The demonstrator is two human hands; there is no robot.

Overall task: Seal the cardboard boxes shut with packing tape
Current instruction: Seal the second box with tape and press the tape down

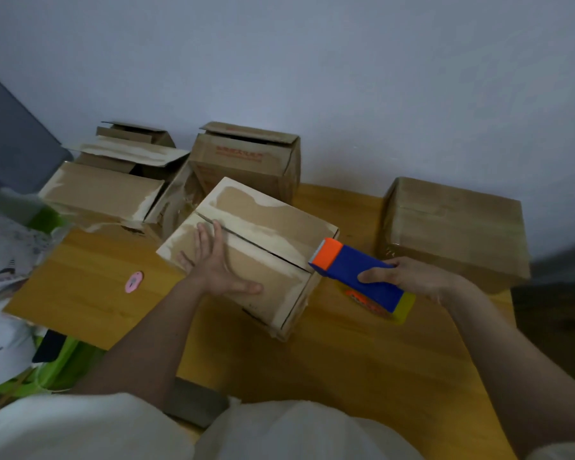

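A cardboard box (269,227) sits in the middle of the wooden table (329,360), its two top flaps folded down with a dark seam between them. My left hand (218,260) presses flat on the near flap with fingers spread. My right hand (415,277) grips a blue tape dispenser (362,273) with an orange head and yellow rear. The orange head hovers at the right end of the seam, by the box's right corner.
Three more boxes with loose flaps stand at the back left and centre (103,190), (136,134), (246,157). A closed box (452,227) stands at the right. A small pink object (134,281) lies on the table's left part. Clutter and green items (14,327) fill the far left.
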